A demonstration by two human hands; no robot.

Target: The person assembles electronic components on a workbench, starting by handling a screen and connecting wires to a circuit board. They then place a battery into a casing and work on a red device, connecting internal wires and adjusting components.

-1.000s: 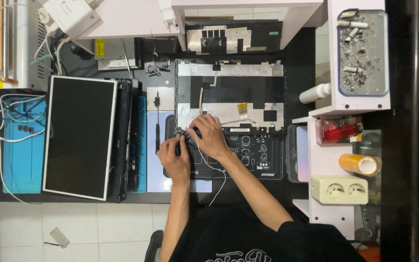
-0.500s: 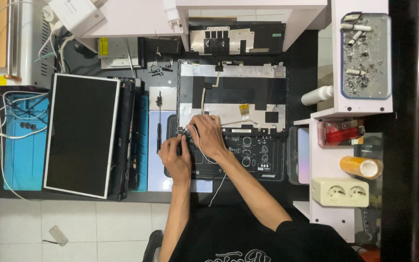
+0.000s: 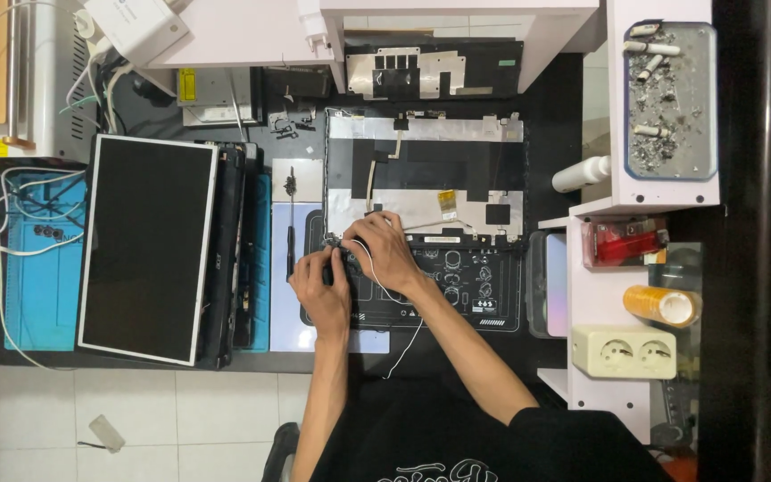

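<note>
Head view: I see both hands meeting at the lid's lower-left corner.
Left hand (image 3: 321, 284): pinches a small dark part (image 3: 347, 261), steadying it.
Right hand (image 3: 387, 252): fingers pressed on the same part, beside the laptop lid shell (image 3: 426, 178).

Black workbench (image 3: 457, 353) over pale tiled floor (image 3: 136, 419), white shelf (image 3: 595, 295) beside.

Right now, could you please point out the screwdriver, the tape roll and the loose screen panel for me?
screwdriver (image 3: 291, 241): head view, on its dark handle.
tape roll (image 3: 662, 305): head view, on its amber side.
screen panel (image 3: 146, 248): head view, on the middle of its black glass.
</note>
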